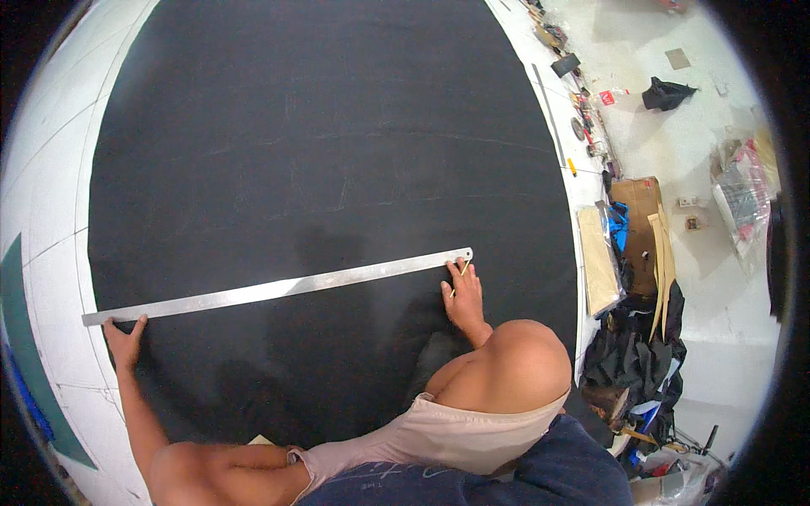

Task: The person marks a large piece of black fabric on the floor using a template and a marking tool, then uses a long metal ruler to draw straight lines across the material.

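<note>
Head view showed a ruler [278, 288] across the black cloth [337, 152]; left hand [126, 337] pressed flat on its end near the cloth's left edge, right hand [464, 295] pinched a chalk [462, 271] (thin, pale) at the other end. Marking seemed underway; a steady ruler was needed.

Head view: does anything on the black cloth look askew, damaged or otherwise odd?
Nothing stands out. The black cloth lies flat, with faint chalk lines. The steel ruler lies flat across it, pinned by the left hand at one end and the right hand, which holds a small stick, near the other.
</note>
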The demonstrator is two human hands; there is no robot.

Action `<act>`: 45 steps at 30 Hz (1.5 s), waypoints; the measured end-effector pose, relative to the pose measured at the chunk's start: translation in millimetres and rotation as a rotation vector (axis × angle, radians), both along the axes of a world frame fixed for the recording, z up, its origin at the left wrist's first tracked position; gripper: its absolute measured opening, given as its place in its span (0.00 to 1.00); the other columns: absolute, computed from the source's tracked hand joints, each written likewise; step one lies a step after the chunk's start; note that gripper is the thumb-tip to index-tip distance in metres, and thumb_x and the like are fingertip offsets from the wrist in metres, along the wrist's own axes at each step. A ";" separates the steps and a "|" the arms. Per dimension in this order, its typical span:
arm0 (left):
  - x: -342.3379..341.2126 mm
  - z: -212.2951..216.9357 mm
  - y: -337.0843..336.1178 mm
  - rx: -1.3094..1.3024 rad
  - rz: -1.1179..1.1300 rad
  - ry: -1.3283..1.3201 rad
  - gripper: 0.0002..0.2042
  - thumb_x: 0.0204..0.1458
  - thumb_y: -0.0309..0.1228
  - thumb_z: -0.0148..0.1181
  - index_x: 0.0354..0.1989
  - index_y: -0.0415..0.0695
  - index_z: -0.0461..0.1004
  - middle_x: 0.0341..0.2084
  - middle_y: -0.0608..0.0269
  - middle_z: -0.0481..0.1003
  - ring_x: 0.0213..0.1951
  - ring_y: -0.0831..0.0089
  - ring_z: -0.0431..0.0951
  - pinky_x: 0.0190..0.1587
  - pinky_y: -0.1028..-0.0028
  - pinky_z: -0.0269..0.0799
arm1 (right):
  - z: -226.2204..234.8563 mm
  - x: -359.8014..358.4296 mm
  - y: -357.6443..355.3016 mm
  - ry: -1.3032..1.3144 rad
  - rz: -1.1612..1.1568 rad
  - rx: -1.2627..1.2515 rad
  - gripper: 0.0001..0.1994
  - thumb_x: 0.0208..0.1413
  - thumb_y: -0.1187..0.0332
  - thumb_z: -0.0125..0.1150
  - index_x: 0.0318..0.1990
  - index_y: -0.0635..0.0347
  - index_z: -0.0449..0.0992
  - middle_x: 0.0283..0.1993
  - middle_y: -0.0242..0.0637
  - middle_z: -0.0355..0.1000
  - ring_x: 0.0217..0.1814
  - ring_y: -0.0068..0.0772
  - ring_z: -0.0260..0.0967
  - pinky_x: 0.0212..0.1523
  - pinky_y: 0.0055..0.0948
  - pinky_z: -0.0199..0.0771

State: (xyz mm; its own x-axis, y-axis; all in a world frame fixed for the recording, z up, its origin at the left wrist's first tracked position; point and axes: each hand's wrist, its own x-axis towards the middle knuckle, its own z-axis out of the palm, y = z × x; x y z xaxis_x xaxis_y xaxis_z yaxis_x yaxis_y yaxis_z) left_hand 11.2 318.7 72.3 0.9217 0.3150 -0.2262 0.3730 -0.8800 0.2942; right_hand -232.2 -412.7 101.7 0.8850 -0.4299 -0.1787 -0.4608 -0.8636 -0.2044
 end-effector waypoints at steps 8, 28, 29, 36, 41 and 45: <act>2.1 -16.0 21.0 0.047 -0.032 -0.065 0.53 0.44 0.55 0.77 0.65 0.21 0.58 0.63 0.31 0.63 0.67 0.44 0.63 0.71 0.57 0.57 | -0.1 3.9 5.3 -0.008 0.004 -0.018 0.27 0.66 0.62 0.57 0.72 0.49 0.62 0.78 0.45 0.53 0.80 0.60 0.46 0.75 0.60 0.49; 5.2 -19.8 27.0 0.013 -0.053 -0.072 0.54 0.44 0.54 0.76 0.67 0.22 0.56 0.65 0.30 0.61 0.68 0.43 0.61 0.72 0.58 0.55 | 1.3 2.6 6.9 -0.005 -0.012 -0.006 0.27 0.66 0.61 0.57 0.71 0.50 0.63 0.78 0.45 0.52 0.80 0.61 0.46 0.74 0.61 0.50; 3.4 -19.6 23.4 -0.001 -0.046 -0.063 0.53 0.45 0.54 0.76 0.66 0.22 0.56 0.64 0.30 0.61 0.68 0.43 0.61 0.72 0.57 0.55 | 2.7 1.1 4.9 -0.003 -0.009 -0.006 0.27 0.66 0.61 0.57 0.71 0.50 0.62 0.78 0.46 0.52 0.80 0.61 0.46 0.74 0.61 0.50; -4.9 -3.3 3.3 -0.144 -0.057 -0.038 0.50 0.43 0.52 0.78 0.63 0.23 0.61 0.62 0.32 0.64 0.65 0.45 0.65 0.69 0.56 0.59 | 27.6 22.1 4.7 -0.007 0.063 -0.054 0.25 0.57 0.64 0.65 0.63 0.57 0.72 0.69 0.51 0.64 0.69 0.61 0.60 0.66 0.53 0.64; -0.7 14.5 -8.5 0.001 0.025 0.051 0.58 0.39 0.60 0.77 0.67 0.24 0.57 0.67 0.32 0.60 0.70 0.44 0.60 0.72 0.56 0.56 | 19.0 10.9 5.7 -0.118 0.103 -0.035 0.25 0.54 0.70 0.66 0.61 0.61 0.73 0.65 0.55 0.66 0.67 0.60 0.62 0.65 0.51 0.64; -8.6 28.7 -15.9 0.066 0.043 -0.006 0.60 0.37 0.64 0.76 0.69 0.26 0.56 0.68 0.34 0.59 0.70 0.44 0.59 0.72 0.55 0.57 | -3.1 -0.7 -7.3 -0.111 0.145 -0.037 0.28 0.59 0.71 0.62 0.67 0.60 0.66 0.73 0.56 0.59 0.74 0.65 0.55 0.71 0.53 0.56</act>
State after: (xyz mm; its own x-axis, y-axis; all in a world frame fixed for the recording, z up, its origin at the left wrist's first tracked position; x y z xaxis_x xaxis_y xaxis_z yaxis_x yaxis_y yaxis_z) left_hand 2.7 302.8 101.0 0.9082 0.3689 -0.1978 0.4096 -0.8806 0.2385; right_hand -232.9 -420.0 98.6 0.9517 -0.3006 -0.0626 -0.3070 -0.9273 -0.2143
